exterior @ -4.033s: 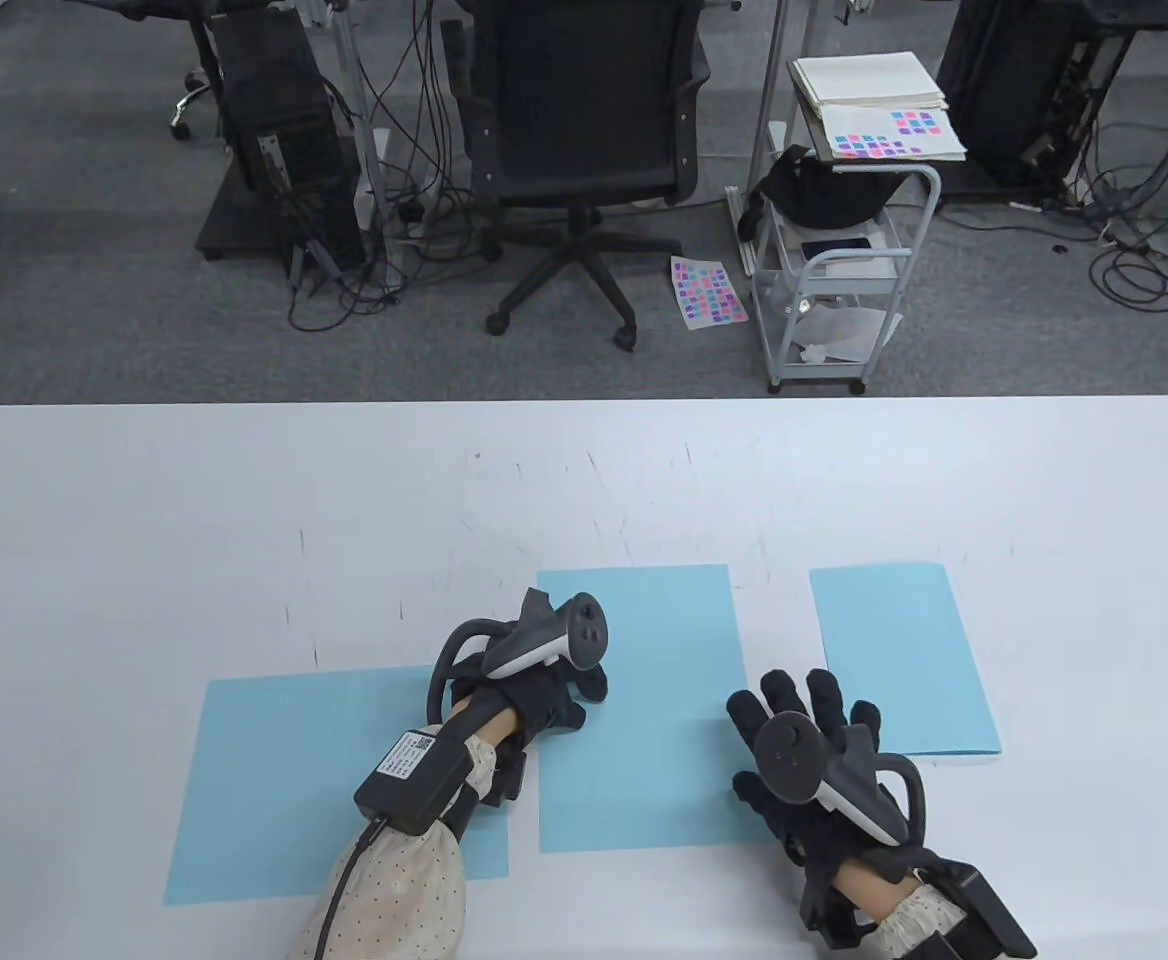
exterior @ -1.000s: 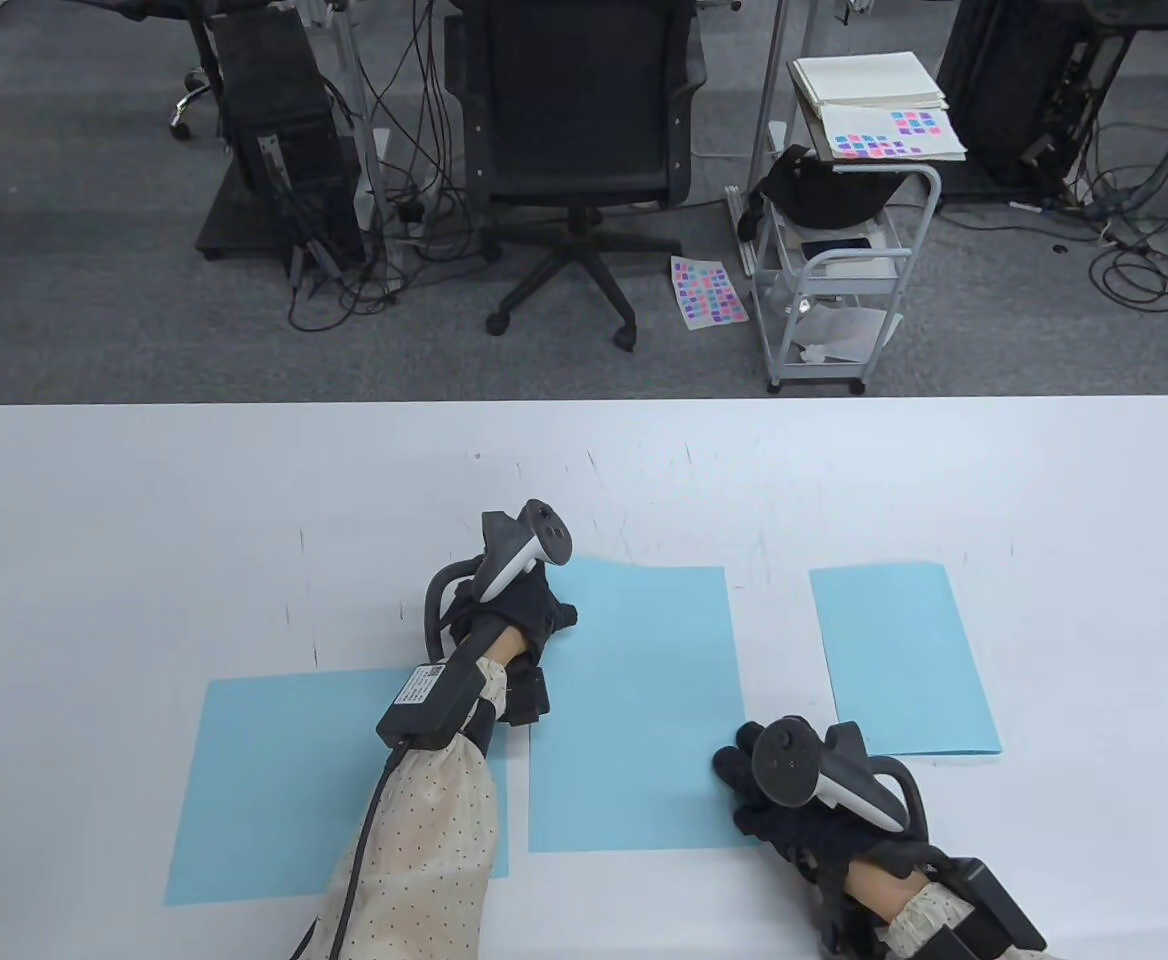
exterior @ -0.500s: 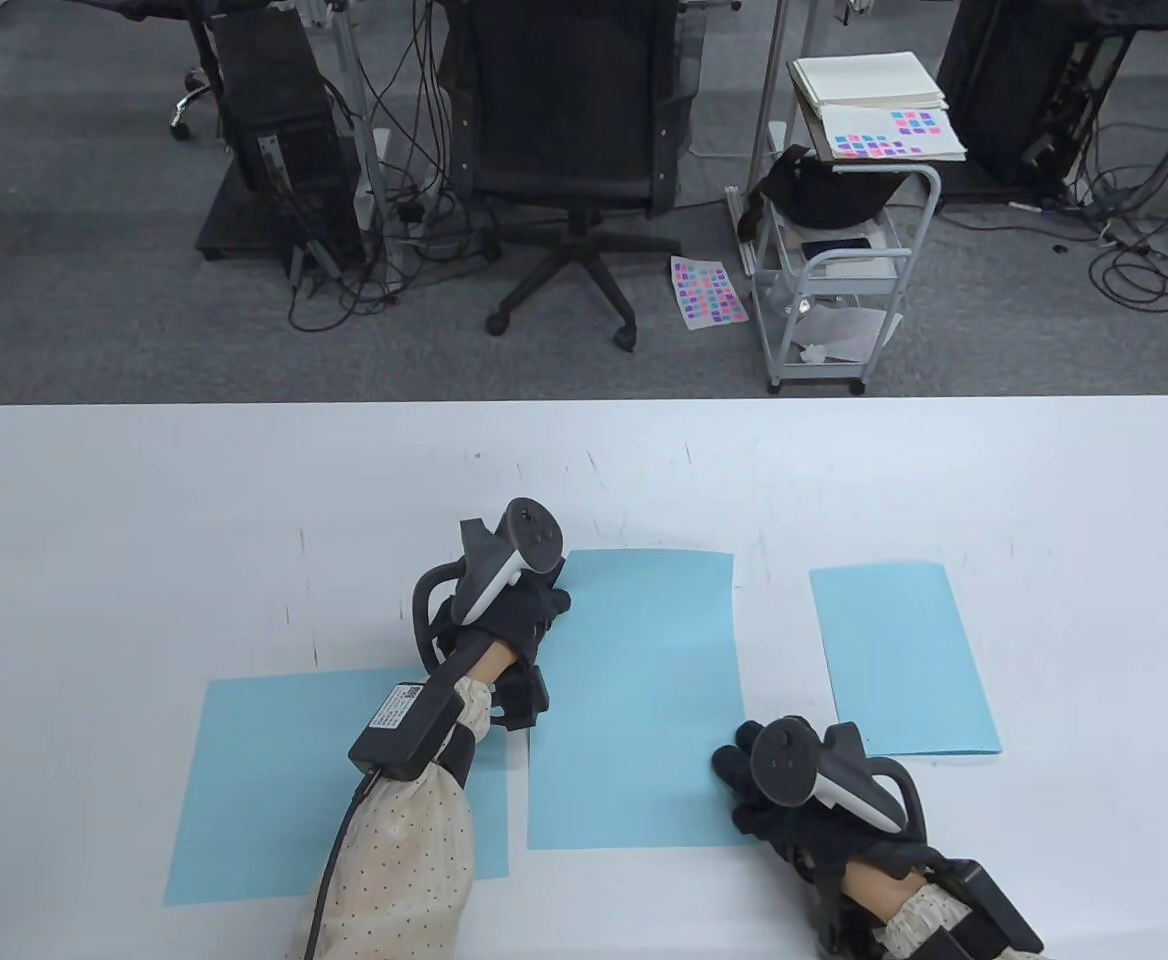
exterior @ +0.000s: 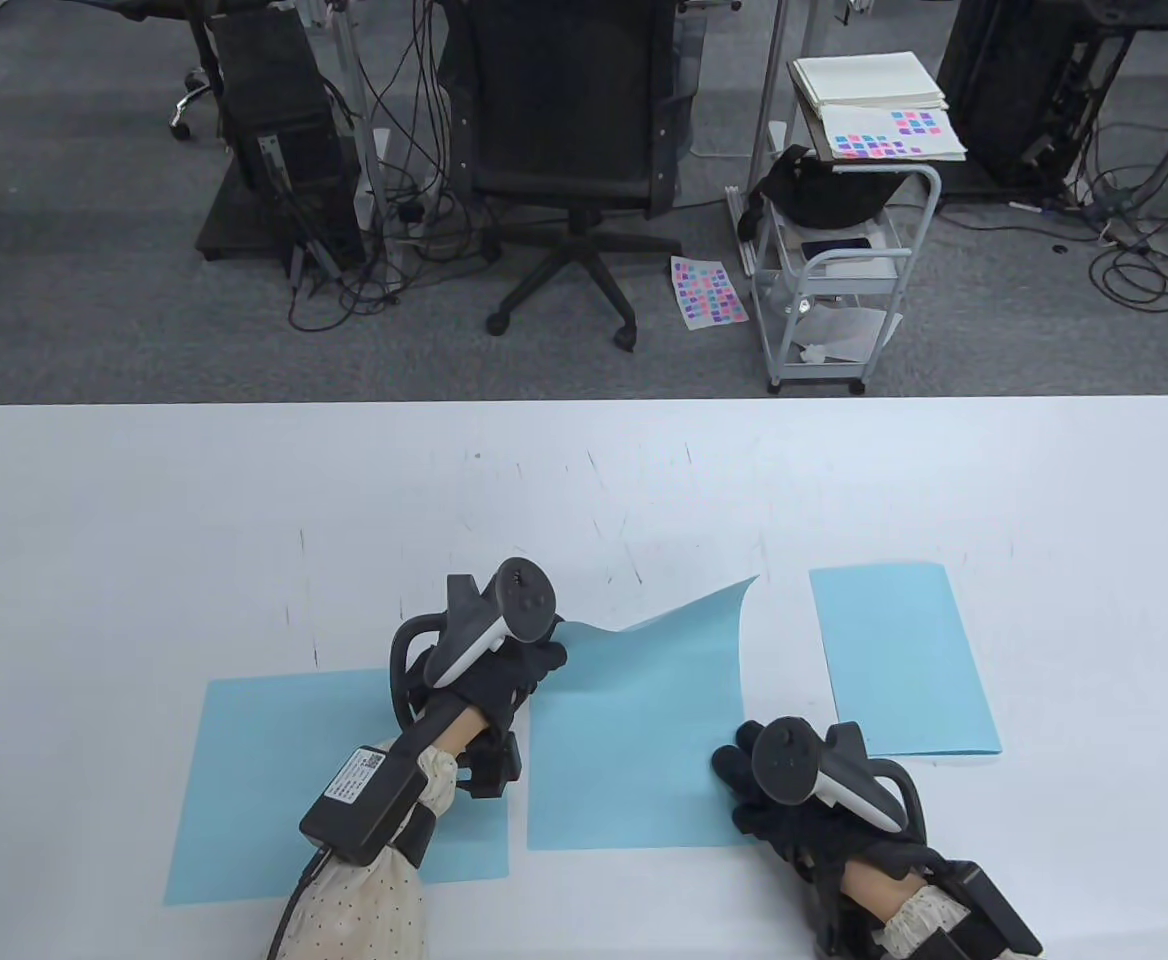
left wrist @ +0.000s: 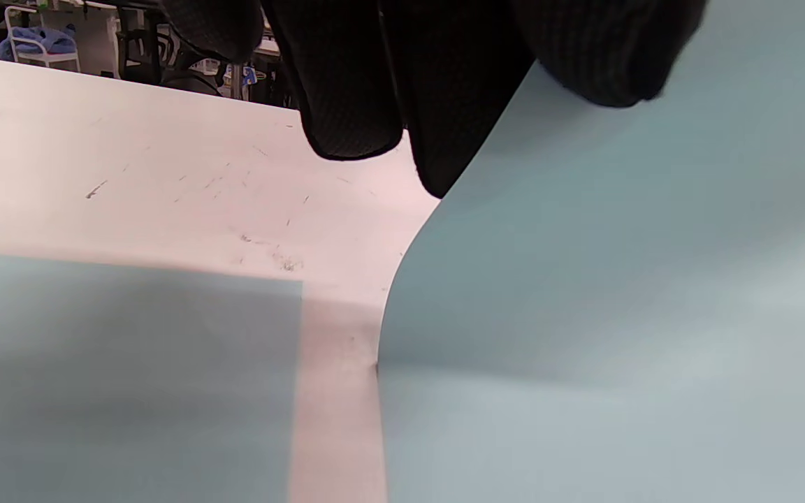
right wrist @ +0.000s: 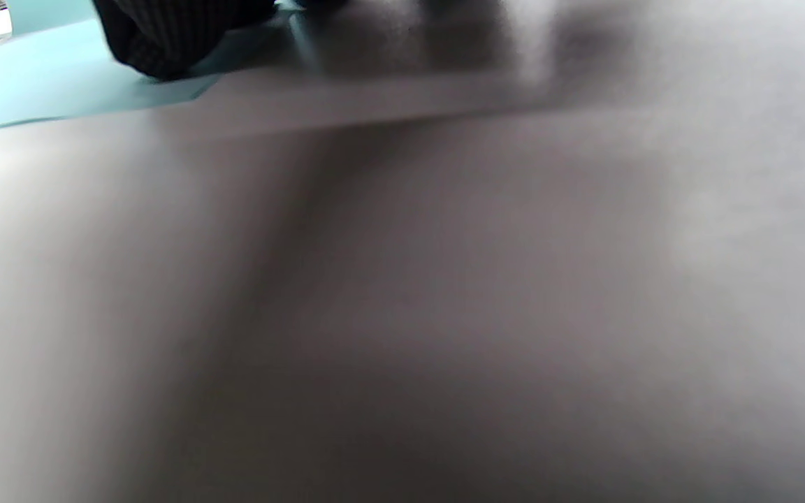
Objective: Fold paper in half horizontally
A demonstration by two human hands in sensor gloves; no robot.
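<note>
Between the two hands, near the front of the white counter (exterior: pixel 144 480): a light blue sheet of paper (exterior: pixel 634 740), near part flat, far left corner lifted and curling back toward the person, far right corner (exterior: pixel 749 582) peaked up off the surface. Pinched at that raised far left edge by the left hand (exterior: pixel 504 670), gloved fingers (left wrist: pixel 584 49) curled onto the sheet's upper face and others behind it, as seen in the left wrist view where the paper (left wrist: pixel 584 314) sweeps up in a curve from the counter (left wrist: pixel 130 175). Pressed at the near right corner by the right hand (exterior: pixel 774 800), fingers resting on the paper's edge; how far those fingers are bent cannot be told, hidden under the tracker, and the right wrist view is mostly blur, with one dark fingertip (right wrist: pixel 158 42) on blue paper (right wrist: pixel 39 91).

Just left, a second blue sheet (exterior: pixel 264 790) lying flat, partly under the left forearm. To the right, apart from the middle one, a narrower blue sheet (exterior: pixel 899 655), flat.

Beyond the counter: an office chair (exterior: pixel 574 130), a small white cart (exterior: pixel 844 260) stacked with papers, and a colour-patch sheet (exterior: pixel 707 291) on the grey floor.
</note>
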